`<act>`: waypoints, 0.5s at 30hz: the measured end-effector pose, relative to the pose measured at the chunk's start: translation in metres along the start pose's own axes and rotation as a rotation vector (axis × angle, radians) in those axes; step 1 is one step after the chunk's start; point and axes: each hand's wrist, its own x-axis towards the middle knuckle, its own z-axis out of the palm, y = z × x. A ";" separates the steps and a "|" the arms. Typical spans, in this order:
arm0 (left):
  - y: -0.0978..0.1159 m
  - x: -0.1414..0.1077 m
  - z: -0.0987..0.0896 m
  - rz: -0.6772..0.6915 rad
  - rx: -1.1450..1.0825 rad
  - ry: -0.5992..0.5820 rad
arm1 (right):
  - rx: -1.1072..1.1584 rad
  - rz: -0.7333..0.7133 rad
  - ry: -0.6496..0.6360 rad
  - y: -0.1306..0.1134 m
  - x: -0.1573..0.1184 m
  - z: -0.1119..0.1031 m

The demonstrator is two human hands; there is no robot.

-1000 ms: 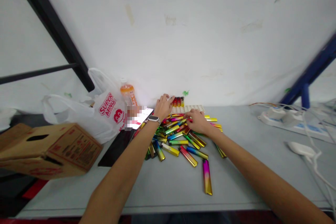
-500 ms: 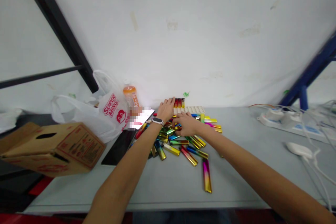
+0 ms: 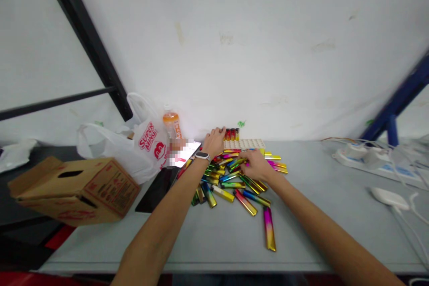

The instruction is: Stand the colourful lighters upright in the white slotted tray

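Note:
Shiny, many-coloured lighters (image 3: 233, 185) lie in a loose pile on the grey table. Behind them, a cream tray with rows of holes (image 3: 253, 144) has several red and yellow lighters (image 3: 233, 134) upright at its left part. My left hand (image 3: 214, 142), with a watch on its wrist, is at the tray's left end, its fingers curled against the end lighter of the row. My right hand (image 3: 254, 163) reaches into the pile, thumb and fingers pinched at the end of a lighter, partly hidden by the hand. A magenta and gold lighter (image 3: 269, 229) lies apart, nearest the front edge.
Left of the pile lie a dark flat panel (image 3: 152, 194) and a lit screen (image 3: 187, 154). A cardboard box (image 3: 80, 192), a white plastic bag (image 3: 134, 152) and an orange bottle (image 3: 172, 124) stand farther left. A power strip (image 3: 378, 165) and white charger (image 3: 390, 197) with cables lie right.
My right hand has shifted slightly right within the pile, uncovering lighters near its fingertips. My left hand stays at the tray's left end. The whole view has shifted slightly.

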 end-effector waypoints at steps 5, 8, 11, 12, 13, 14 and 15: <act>0.016 -0.010 -0.018 -0.133 -0.470 0.283 | 0.431 0.193 0.261 0.008 -0.009 0.005; 0.043 -0.029 -0.025 -0.192 -0.870 0.270 | 0.712 0.286 0.325 0.005 -0.008 0.010; 0.068 -0.050 -0.025 -0.197 -1.153 0.216 | 0.935 0.358 0.314 -0.006 -0.009 0.016; 0.073 -0.055 -0.024 -0.186 -1.195 0.224 | 0.978 0.360 0.303 -0.011 -0.010 0.017; 0.076 -0.060 -0.023 -0.177 -1.215 0.219 | 1.010 0.347 0.287 -0.015 -0.011 0.018; 0.077 -0.064 -0.022 -0.172 -1.220 0.211 | 1.034 0.319 0.253 -0.019 -0.012 0.017; 0.077 -0.068 -0.022 -0.164 -1.213 0.197 | 1.064 0.285 0.212 -0.022 -0.014 0.016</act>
